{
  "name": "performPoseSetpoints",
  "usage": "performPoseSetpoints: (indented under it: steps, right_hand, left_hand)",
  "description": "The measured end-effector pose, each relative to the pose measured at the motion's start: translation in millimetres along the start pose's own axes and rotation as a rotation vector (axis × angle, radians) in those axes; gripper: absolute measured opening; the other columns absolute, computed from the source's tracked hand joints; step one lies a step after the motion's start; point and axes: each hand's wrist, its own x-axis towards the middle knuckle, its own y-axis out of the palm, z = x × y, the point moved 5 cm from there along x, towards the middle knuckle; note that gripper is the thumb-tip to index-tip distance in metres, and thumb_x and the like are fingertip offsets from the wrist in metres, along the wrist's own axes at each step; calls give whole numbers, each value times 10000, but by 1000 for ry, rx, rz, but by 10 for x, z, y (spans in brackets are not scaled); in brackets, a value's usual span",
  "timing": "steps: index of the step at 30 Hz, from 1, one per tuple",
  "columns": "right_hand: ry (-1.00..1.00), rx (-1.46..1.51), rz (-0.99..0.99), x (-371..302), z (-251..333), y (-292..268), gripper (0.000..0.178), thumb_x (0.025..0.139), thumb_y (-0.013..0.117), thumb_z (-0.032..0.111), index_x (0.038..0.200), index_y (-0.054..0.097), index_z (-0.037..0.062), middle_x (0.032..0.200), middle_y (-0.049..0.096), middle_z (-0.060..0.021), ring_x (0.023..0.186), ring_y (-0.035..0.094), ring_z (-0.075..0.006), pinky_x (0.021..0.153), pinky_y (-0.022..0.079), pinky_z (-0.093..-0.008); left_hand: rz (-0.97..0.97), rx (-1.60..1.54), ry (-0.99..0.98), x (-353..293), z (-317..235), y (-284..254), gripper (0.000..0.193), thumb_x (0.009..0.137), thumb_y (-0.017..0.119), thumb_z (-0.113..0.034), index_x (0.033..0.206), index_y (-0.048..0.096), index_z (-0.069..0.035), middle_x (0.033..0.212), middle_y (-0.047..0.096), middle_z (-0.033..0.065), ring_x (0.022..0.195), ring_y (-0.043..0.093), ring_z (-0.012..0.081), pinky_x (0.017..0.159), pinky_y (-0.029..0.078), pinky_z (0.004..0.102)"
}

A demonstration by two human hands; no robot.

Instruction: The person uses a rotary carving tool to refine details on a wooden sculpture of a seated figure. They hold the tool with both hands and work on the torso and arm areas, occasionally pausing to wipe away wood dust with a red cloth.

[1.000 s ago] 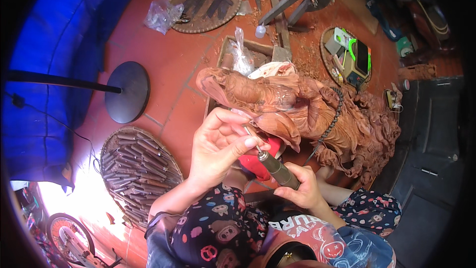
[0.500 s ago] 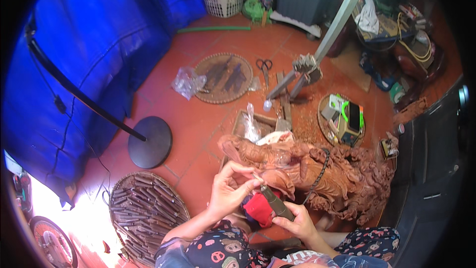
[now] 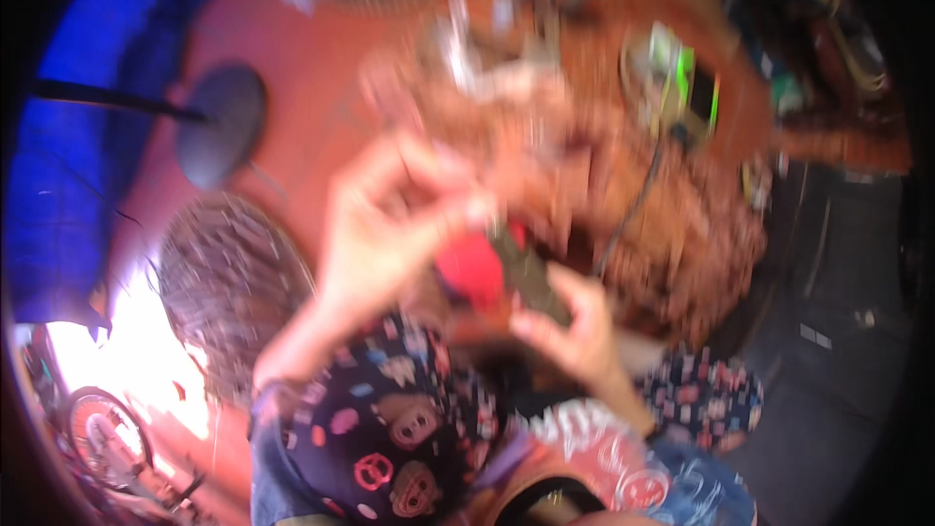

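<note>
Blur hides much, but a dark tool with a red part (image 3: 492, 273) sits low at the centre, just before a brown carved wood figure (image 3: 623, 195) on the red floor (image 3: 302, 49). The right hand (image 3: 575, 331) curls its fingers around the tool, while the left hand (image 3: 390, 224) pinches near its tip; what it pinches I cannot tell. I judge the tool could slip and mark the carving, because both hands work so close to it.

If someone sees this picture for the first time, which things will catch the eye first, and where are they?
The view is blurred, but the two bare hands at the centre stand out: the left hand raised with fingers pinched, the right hand gripping a dark tool beside a bright red object. Behind them lies a large reddish-brown wood carving. At the left edge a vivid blue sheet hangs, with a round woven tray below it.
</note>
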Motion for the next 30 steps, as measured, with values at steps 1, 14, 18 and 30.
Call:
performPoseSetpoints:
  steps: [1, 14, 18, 30]
  right_hand:
    - [11, 67, 60, 17, 93, 63, 248, 780, 743, 197, 888, 620, 12, 808, 627, -25, 723, 561, -87, 681, 453, -238]
    - [-1, 66, -5, 122, -82, 42, 243, 802, 753, 174, 933, 639, 3, 756, 651, -36, 669, 585, -81, 619, 457, -246]
    - [29, 69, 33, 115, -93, 69, 265, 794, 765, 162, 961, 649, -9, 798, 678, -49, 732, 609, -78, 672, 486, -256]
    - [92, 713, 479, 88, 125, 110, 315, 914, 648, 300, 972, 573, 0, 611, 522, 8, 445, 439, -18, 379, 327, -177]
  left_hand:
    - [-36, -196, -3, -89, -1, -28, 238, 782, 699, 97, 963, 574, 7, 979, 622, 97, 900, 660, 166, 849, 556, 299]
    - [16, -254, -55, 90, 195, -36, 185, 830, 683, 42, 996, 600, 44, 951, 670, 126, 911, 675, 184, 838, 561, 302]
    - [21, -245, -77, 47, 193, -96, 145, 828, 678, 53, 955, 610, 37, 952, 668, 130, 917, 674, 190, 827, 559, 299]
    - [635, -286, -160, -53, 30, 330, 623, 942, 579, -212, 1442, 283, 11, 1399, 447, 228, 1313, 423, 284, 1101, 315, 424]
